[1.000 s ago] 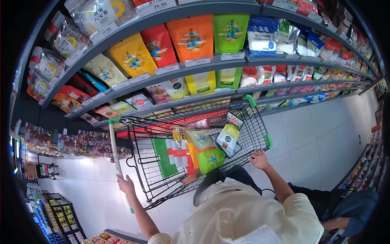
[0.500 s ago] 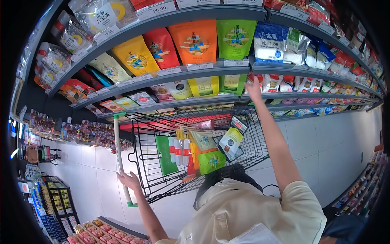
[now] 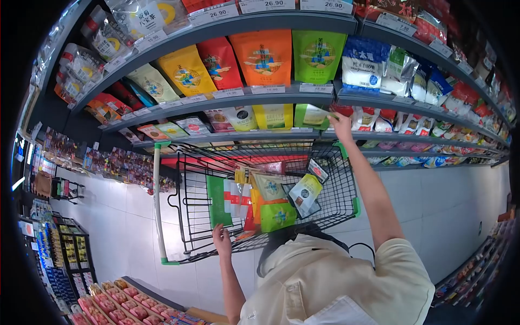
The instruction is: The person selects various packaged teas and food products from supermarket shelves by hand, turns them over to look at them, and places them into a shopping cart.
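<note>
At the lower shelf, my right hand (image 3: 341, 125) is closed on the edge of a green and white pouch (image 3: 313, 116), which leans out of its row. My left hand (image 3: 221, 239) is by the near side of the shopping cart (image 3: 187, 252), its fingers loosely apart and holding nothing. Inside the cart lie a bright green pouch (image 3: 278, 215), a pale pouch (image 3: 269, 187), a yellow and white pouch (image 3: 306, 192), a flat green pack (image 3: 219, 200) and several other packets. The cart's pale handle bar (image 3: 157, 206) stands to the left.
Shelves ahead hold an orange pouch (image 3: 262, 57), a large green pouch (image 3: 318, 54), a yellow pouch (image 3: 187, 70) and a blue and white sugar bag (image 3: 364, 64). Behind on the left are a black rack (image 3: 78, 254) and a display of pink packs (image 3: 116, 303). Tiled floor (image 3: 439, 200) runs right.
My right hand has taken hold of the green and white pouch and tilted it. My left hand has moved right, from the handle bar to the cart's near side.
</note>
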{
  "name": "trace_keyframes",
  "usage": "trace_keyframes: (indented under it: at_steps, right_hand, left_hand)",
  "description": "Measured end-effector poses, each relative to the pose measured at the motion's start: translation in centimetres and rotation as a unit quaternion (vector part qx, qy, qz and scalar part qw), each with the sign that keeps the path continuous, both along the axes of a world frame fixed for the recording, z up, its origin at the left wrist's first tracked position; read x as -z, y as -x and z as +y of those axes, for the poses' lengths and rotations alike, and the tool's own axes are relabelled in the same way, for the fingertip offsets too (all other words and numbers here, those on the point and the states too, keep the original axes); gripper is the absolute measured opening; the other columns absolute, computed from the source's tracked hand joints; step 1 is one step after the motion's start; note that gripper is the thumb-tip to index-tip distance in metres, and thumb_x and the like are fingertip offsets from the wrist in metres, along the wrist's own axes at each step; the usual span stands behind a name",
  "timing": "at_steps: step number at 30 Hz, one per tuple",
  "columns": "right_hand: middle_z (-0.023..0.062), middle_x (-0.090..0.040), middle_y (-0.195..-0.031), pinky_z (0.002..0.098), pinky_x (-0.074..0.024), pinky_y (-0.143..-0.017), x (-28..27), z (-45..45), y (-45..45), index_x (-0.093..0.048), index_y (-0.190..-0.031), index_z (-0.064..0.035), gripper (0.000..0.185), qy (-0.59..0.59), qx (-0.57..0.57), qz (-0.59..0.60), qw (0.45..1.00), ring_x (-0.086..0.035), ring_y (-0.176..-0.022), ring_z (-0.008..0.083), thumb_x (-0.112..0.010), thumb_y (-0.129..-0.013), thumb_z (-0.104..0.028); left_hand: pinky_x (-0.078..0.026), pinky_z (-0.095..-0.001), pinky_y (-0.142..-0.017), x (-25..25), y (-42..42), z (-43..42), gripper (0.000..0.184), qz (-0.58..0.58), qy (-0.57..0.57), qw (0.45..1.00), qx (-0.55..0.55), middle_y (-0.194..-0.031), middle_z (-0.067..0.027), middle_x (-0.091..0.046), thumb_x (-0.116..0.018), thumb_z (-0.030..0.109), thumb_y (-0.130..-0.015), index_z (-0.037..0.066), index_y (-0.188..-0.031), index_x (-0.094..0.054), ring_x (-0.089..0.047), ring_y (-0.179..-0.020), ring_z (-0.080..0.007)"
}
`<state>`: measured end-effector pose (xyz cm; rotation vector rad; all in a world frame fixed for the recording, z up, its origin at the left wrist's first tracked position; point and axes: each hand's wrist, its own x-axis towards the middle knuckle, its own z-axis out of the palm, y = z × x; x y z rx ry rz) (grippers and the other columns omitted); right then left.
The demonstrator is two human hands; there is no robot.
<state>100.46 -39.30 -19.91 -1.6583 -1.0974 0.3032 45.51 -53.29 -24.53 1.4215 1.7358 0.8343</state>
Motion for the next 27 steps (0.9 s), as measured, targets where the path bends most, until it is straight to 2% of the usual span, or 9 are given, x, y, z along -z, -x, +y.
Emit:
trace_keyframes:
  at_steps: [3,7,10,14,17,20,21,25,27]
  right_hand:
    - [0.0141,-0.063,-0.085,0.0318,-0.0465,-0.064,-1.0,-2.3,1.2,-0.064,-0.092,-0.0066,0.018,-0.059,-0.022,-0.123,0.99,-0.061,-0.073,0.0278,-0.058,-0.076,-0.006]
    - [0.013,-0.064,-0.084,0.0273,-0.0472,-0.062,-4.9,-5.8,3.3,-0.063,-0.093,-0.0025,0.018,-0.065,-0.025,-0.21,0.975,-0.063,-0.072,0.0196,-0.06,-0.076,-0.007]
    - [0.0122,-0.064,-0.078,0.0257,-0.046,-0.054,-9.5,-7.2,5.0,-0.062,-0.095,-0.0021,0.02,-0.001,-0.095,-0.158,0.983,-0.063,-0.061,0.0159,-0.06,-0.077,-0.007]
    - [0.0061,-0.061,-0.064,0.023,-0.0418,-0.044,-16.8,-8.8,8.4,-0.063,-0.086,-0.0007,0.017,0.096,-0.211,0.077,0.97,-0.056,-0.048,0.0104,-0.06,-0.081,-0.016]
    - [0.0014,-0.059,-0.063,0.0195,-0.0398,-0.042,-18.8,-9.4,10.0,-0.062,-0.085,0.0008,0.019,0.093,-0.246,0.19,0.946,-0.053,-0.047,0.0069,-0.058,-0.083,-0.018]
    - [0.0025,-0.061,-0.068,0.0185,-0.0401,-0.044,-18.9,-9.4,10.6,-0.06,-0.094,0.0007,0.022,0.09,-0.239,0.197,0.947,-0.054,-0.051,0.0063,-0.058,-0.084,-0.018]
    - [0.0034,-0.062,-0.07,0.0188,-0.0413,-0.046,-18.4,-9.4,10.8,-0.06,-0.096,0.0006,0.023,0.09,-0.216,0.169,0.957,-0.054,-0.053,0.0063,-0.058,-0.083,-0.019]
    - [0.0075,-0.062,-0.089,0.0226,-0.046,-0.066,-14.0,-10.5,10.9,-0.054,-0.11,0.0002,0.035,0.122,-0.258,0.095,0.954,-0.057,-0.076,0.0092,-0.059,-0.082,-0.02]
    - [0.0083,-0.059,-0.101,0.0254,-0.0429,-0.077,-12.5,-12.5,12.6,-0.049,-0.115,0.0,0.041,0.158,-0.315,0.228,0.908,-0.055,-0.088,0.0115,-0.06,-0.081,-0.019]
  left_hand:
    - [-0.045,-0.0283,-0.072,0.0,-2.1,0.5,0.025,-0.012,-0.02,1.0,0.02,-0.113,-0.0113,-0.051,-0.052,0.005,-0.082,0.003,-0.107,-0.054,-0.054,-0.086,-0.0196]
    - [-0.045,-0.0302,-0.077,-2.0,-6.3,2.3,0.032,-0.069,-0.016,0.995,0.066,-0.11,-0.0131,-0.055,-0.054,0.007,-0.082,0.001,-0.113,-0.051,-0.056,-0.09,-0.0205]
    - [-0.042,-0.0331,-0.086,-6.1,-11.2,4.1,0.044,-0.107,-0.001,0.987,0.117,-0.118,-0.0146,-0.05,-0.057,0.01,-0.081,0.0,-0.121,-0.043,-0.052,-0.102,-0.0235]
    - [-0.032,-0.0332,-0.097,-10.6,-17.0,6.8,0.059,-0.16,-0.133,0.945,0.252,-0.127,-0.018,-0.041,-0.062,0.012,-0.077,-0.001,-0.128,-0.034,-0.038,-0.119,-0.0236]
    - [-0.036,-0.0309,-0.092,-12.6,-19.8,7.5,0.055,-0.196,-0.127,0.924,0.303,-0.119,-0.0165,-0.048,-0.062,0.011,-0.076,-0.001,-0.124,-0.038,-0.045,-0.111,-0.0198]
    - [-0.04,-0.0288,-0.086,-13.7,-20.8,7.3,0.048,-0.3,0.013,0.924,0.237,-0.108,-0.0118,-0.055,-0.062,0.011,-0.077,-0.001,-0.119,-0.043,-0.052,-0.099,-0.0158]
    - [-0.043,-0.0265,-0.08,-13.6,-21.1,6.8,0.041,-0.312,0.001,0.927,0.209,-0.099,-0.008,-0.059,-0.063,0.013,-0.077,-0.001,-0.113,-0.048,-0.054,-0.089,-0.0126]
    - [-0.043,-0.0262,-0.078,-13.5,-21.2,5.8,0.037,-0.361,0.019,0.925,0.119,-0.1,-0.0086,-0.058,-0.062,0.016,-0.08,-0.002,-0.11,-0.05,-0.054,-0.088,-0.0127]
    - [-0.043,-0.026,-0.077,-14.7,-21.3,5.8,0.036,-0.412,0.058,0.908,0.049,-0.1,-0.0085,-0.058,-0.06,0.018,-0.082,-0.002,-0.11,-0.05,-0.054,-0.088,-0.0124]
